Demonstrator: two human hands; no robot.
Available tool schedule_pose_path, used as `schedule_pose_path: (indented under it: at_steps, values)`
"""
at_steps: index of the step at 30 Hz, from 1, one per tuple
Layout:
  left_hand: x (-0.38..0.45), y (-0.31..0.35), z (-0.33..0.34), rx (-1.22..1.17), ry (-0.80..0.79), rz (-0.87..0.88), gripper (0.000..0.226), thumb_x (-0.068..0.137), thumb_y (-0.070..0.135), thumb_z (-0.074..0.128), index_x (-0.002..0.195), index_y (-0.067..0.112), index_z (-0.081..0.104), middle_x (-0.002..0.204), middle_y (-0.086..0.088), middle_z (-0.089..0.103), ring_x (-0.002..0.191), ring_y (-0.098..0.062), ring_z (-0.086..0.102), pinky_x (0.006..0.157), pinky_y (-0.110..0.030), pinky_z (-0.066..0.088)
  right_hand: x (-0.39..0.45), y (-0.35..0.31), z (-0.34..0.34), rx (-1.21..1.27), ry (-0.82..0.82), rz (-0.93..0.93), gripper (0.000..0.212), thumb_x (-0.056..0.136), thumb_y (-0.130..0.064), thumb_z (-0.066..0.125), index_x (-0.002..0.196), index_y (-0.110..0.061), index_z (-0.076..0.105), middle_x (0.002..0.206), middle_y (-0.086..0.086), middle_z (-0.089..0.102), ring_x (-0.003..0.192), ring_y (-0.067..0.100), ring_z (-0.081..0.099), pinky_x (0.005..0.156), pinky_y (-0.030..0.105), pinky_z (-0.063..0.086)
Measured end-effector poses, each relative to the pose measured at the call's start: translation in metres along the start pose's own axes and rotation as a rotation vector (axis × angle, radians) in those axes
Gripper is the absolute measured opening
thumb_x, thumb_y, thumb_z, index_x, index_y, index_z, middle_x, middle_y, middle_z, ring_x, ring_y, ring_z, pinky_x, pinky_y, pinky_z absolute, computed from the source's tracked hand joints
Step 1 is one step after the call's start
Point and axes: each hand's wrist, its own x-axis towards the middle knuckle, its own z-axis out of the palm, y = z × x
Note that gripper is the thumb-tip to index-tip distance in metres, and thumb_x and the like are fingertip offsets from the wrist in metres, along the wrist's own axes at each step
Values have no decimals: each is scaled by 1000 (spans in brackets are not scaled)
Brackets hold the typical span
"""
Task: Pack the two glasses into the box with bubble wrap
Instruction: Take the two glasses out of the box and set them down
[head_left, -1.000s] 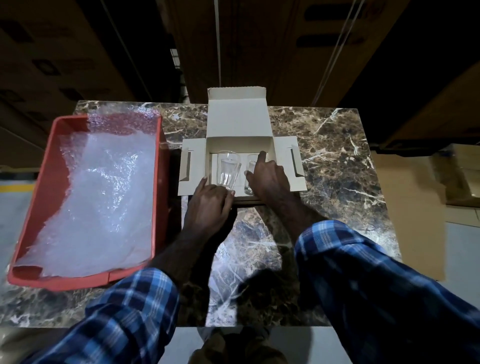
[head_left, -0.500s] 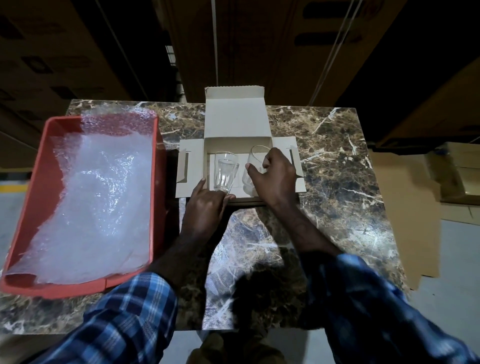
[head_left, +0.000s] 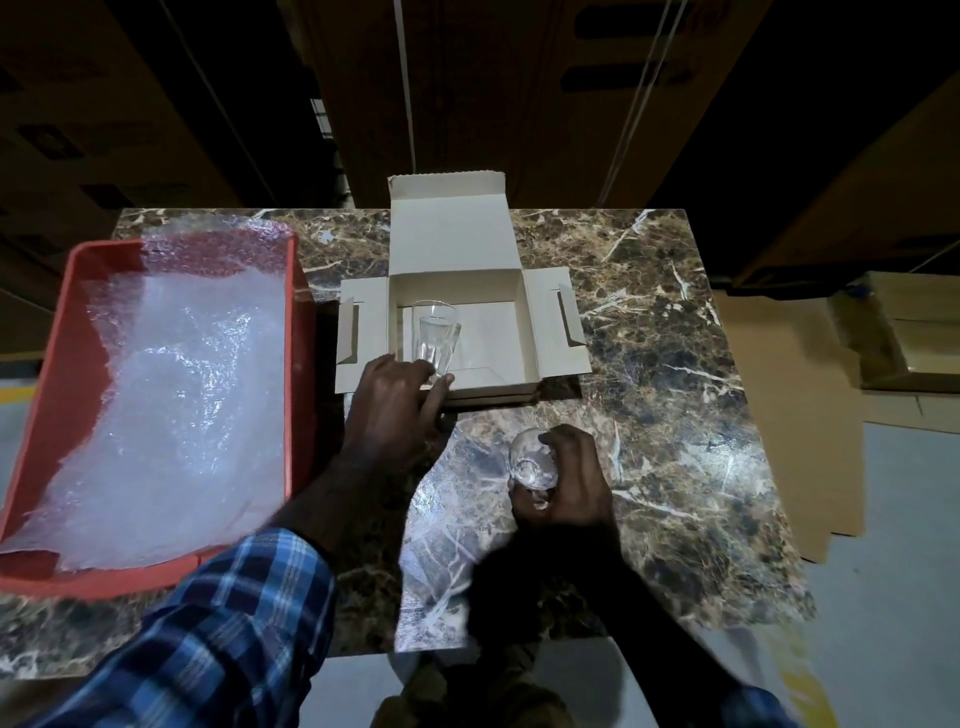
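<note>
An open beige cardboard box (head_left: 550, 322) sits at the middle back of the marble table, flaps spread. One clear glass (head_left: 435, 335) stands upright inside its left part. My left hand (head_left: 392, 405) grips the base of that glass at the box's front edge. My right hand (head_left: 566, 480) holds the second clear glass (head_left: 530, 460) in front of the box, low over the table, its mouth tilted toward me. Bubble wrap (head_left: 171, 384) lies in a red tray (head_left: 62, 364) at the left.
The marble table (head_left: 665, 415) extends right of the box. Flat cardboard sheets (head_left: 779, 405) and a folded box (head_left: 909, 332) lie on the floor at the right. Dark stacked cartons stand behind the table.
My right hand has lifted the right glass out of the box and drawn it toward me over the table. My left hand stays on the left glass.
</note>
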Motion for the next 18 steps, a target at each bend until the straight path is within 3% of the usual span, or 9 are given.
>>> schedule_pose_path:
  at_steps: [3, 6, 9, 11, 14, 18]
  values:
    - [18, 6, -1, -13, -5, -73, 21, 89, 15, 68, 102, 0, 71, 95, -20, 70, 89, -38, 65, 87, -38, 38, 1, 1, -1, 17, -39, 4, 60, 68, -13, 77, 121, -16, 48, 119, 10, 55, 99, 30, 62, 71, 35, 56]
    - [39, 15, 0, 0, -181, -226, 50, 88, 16, 68, 135, 5, 54, 134, -24, 49, 120, -42, 50, 101, -43, 40, 0, 2, -3, 7, -117, 65, 68, 71, -16, 77, 130, -20, 43, 125, 6, 52, 104, 26, 60, 71, 25, 51]
    - [59, 21, -1, 34, -316, -304, 72, 92, 23, 65, 154, 18, 27, 152, -24, 26, 135, -43, 37, 104, -51, 45, -8, 4, 0, 30, -163, 231, 80, 74, -19, 78, 144, -24, 41, 132, 3, 55, 115, 21, 57, 80, 22, 43]
    - [70, 21, 1, 53, -388, -318, 79, 93, 23, 65, 157, 22, 18, 147, -28, 30, 134, -46, 39, 103, -53, 44, -12, 5, 3, 46, -142, 331, 85, 74, -18, 80, 148, -22, 40, 135, 3, 58, 114, 23, 61, 85, 26, 49]
    - [79, 16, 12, 112, -484, -332, 82, 91, 19, 68, 156, 26, 20, 134, -30, 41, 124, -49, 46, 99, -55, 47, -15, 5, 4, 46, -139, 308, 81, 76, -25, 74, 147, -30, 34, 135, 4, 60, 103, 28, 69, 82, 33, 56]
    - [79, 13, 20, 7, -371, -333, 55, 94, 27, 65, 138, 13, 37, 115, -32, 50, 101, -51, 56, 89, -54, 50, -11, 6, 2, 44, -159, 264, 76, 83, -23, 74, 149, -22, 36, 138, 7, 58, 102, 29, 69, 87, 29, 53]
